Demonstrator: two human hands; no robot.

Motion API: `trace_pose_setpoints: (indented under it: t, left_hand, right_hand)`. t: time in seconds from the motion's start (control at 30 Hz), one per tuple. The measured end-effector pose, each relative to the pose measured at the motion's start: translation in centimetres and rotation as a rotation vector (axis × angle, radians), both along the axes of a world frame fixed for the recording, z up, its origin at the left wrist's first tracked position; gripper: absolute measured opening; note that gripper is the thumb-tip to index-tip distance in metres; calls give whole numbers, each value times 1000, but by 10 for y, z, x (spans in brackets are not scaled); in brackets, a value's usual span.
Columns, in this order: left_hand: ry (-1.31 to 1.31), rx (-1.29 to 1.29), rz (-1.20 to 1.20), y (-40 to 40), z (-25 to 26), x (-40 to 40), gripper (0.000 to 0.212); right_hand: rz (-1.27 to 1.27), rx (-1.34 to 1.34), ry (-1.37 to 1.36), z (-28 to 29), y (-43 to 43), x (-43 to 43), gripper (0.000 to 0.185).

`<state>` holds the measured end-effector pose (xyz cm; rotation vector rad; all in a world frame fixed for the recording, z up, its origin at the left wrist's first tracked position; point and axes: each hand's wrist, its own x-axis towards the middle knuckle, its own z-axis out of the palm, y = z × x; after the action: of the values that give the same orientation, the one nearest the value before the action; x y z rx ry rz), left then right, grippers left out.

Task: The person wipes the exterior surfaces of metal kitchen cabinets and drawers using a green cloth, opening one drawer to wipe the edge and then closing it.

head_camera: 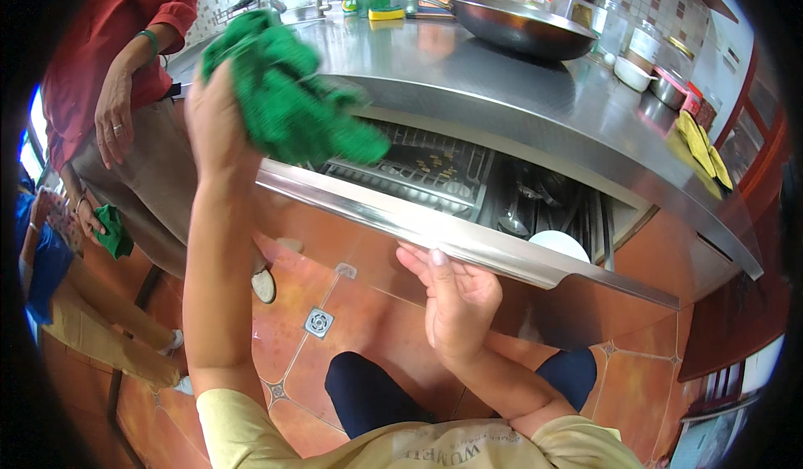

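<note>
My left hand [216,118] is raised at the upper left, gripping a bunched green cloth [282,102]. The cloth is blurred and hangs partly over the left end of a pulled-out drawer under the counter. On the drawer's shiny metal front edge [376,210] rests my right hand [464,296], thumb over the lip and fingers curled against it. Inside the drawer are a wire rack [433,196], a metal ladle [513,221] and a round white dish [560,245]. The cloth and counter hide part of the drawer's left side.
Above the drawer juts a stainless-steel counter [401,55] with a frying pan [527,30], jars [643,46] and yellow gloves [702,149]. A person in a red shirt [119,36] stands close on the left, holding another green cloth [114,231]. Another person [94,325] is farther left.
</note>
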<state>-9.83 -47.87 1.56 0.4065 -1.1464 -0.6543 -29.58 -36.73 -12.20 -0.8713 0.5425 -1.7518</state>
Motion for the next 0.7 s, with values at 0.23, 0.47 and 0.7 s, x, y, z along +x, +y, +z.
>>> trace_pose_setpoints:
  t: [0.23,0.47,0.7]
  left_hand:
    - [-35,77,491,99,-39,55,24]
    - [-895,-409,695,67,-62,-59,34]
    - [-1015,-557,543,41,-105,-74,17]
  right_hand:
    - [70,-100,330,-14,-15,-19,33]
    - [-4,-91,338,-28,-21,-26,24]
    - [-17,-140,148,-35,-21,-20,38]
